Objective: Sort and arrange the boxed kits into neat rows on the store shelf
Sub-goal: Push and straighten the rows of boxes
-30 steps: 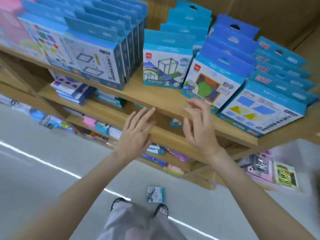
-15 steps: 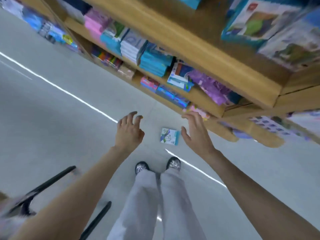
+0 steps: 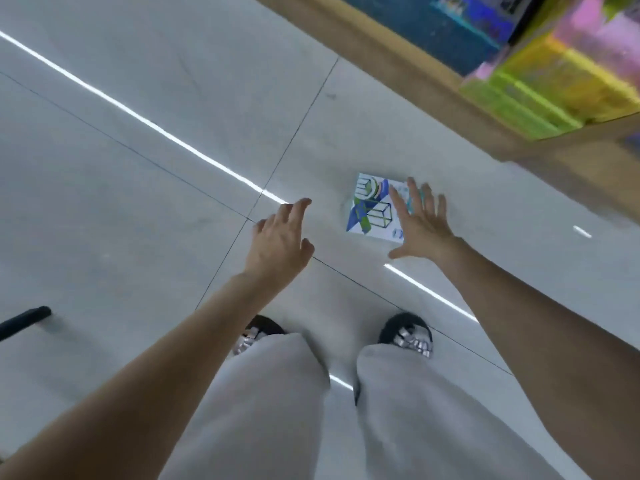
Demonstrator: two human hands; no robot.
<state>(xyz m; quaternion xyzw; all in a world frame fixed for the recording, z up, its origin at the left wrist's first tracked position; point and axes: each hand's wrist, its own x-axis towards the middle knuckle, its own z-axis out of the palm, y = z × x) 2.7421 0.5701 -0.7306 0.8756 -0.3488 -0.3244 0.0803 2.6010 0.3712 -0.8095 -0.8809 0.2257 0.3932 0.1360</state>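
Pale grey floor tiles [image 3: 145,174], smooth and glossy, carried one stray boxed kit [image 3: 375,211] lying flat, face up, just ahead of the person's shoes [image 3: 408,332] and near the wooden shelf base [image 3: 398,53]. Head view: right hand [image 3: 420,225] reached over the kit's right edge, fingers straight and spread, grip open, contact not discernible. Left hand [image 3: 280,239] hovered beside it, apart from the box, fingers relaxed, holding nothing. Box looked like thin printed card, rectangular, flat; judged light, fairly stiff, slick-faced, corners crushable. Best taken by pinching opposite long edges, thumb slid beneath. Shelf contents blurred.
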